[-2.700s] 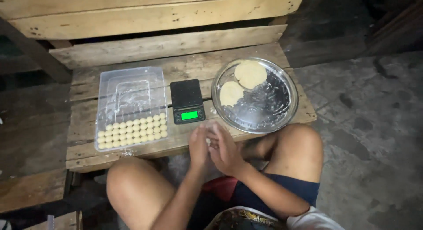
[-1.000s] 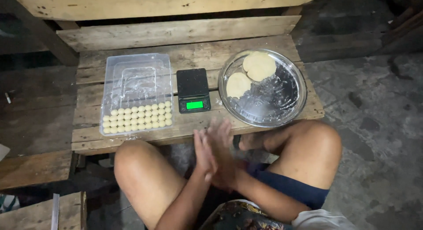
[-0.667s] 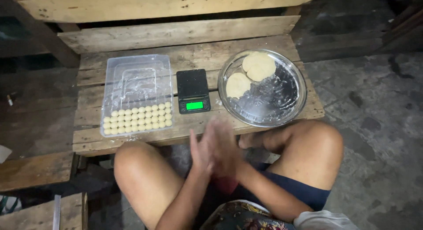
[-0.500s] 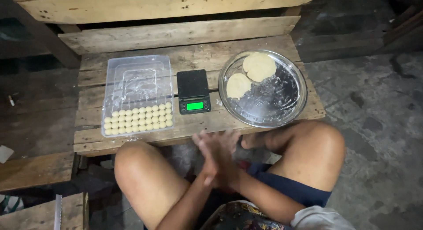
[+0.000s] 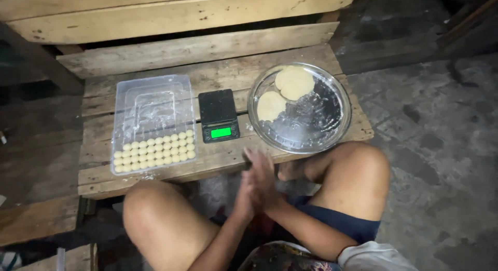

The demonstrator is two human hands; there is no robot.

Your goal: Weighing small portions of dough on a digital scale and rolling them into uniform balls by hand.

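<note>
Nearest the camera, between the bare knees, the left hand [image 5: 244, 190] and right hand [image 5: 264, 180] are pressed palm to palm, fingers straight and together; whether anything lies between the palms cannot be told, since the hands are blurred. They hang just off the near edge of the wooden desk [image 5: 218, 76]. On the desk, to the left, lies a clear tray [image 5: 150, 102] with rows of small pale balls [image 5: 154, 150] filling its near end; the far part of it is bare. Just right of the tray sits a black scale [image 5: 218, 115] with a lit green display. Right of the scale stands a round metal pan [image 5: 332, 115] holding two flat dough discs [image 5: 284, 92], which overlap at its far left side. Behind the desk run rough wooden planks [image 5: 171, 14].
</note>
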